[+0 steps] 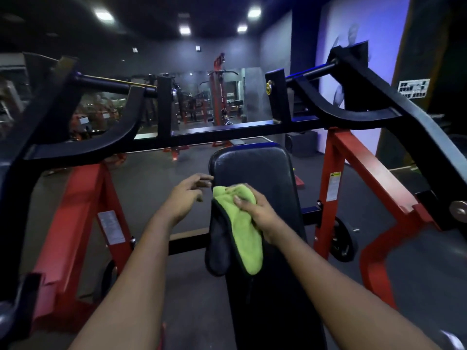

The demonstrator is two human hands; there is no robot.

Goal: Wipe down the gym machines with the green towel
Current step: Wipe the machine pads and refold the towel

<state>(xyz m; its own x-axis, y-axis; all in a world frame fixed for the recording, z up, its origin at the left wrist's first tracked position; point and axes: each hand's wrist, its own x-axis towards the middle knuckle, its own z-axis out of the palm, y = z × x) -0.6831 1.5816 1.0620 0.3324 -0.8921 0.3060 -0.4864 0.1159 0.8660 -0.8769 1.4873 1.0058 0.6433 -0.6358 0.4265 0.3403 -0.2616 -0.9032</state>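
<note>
Forearms (336, 281) reach over the pad (265, 168); right hand (256, 210) grips the bunched towel (243, 233), left hand (185, 195) hovers open. Loose tail may drag, leaving the pad's edge unwiped.

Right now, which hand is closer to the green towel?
Right. The right hand grips the green towel on the black pad; the left hand hovers open just left of it.

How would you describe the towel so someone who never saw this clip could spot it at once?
Find the red and black gym machine filling the view, then the black padded bench at its centre. On the pad's left edge, under the right hand, hangs the green towel. Its bright lime face and dark underside set it apart from the red and black parts around it.
</note>
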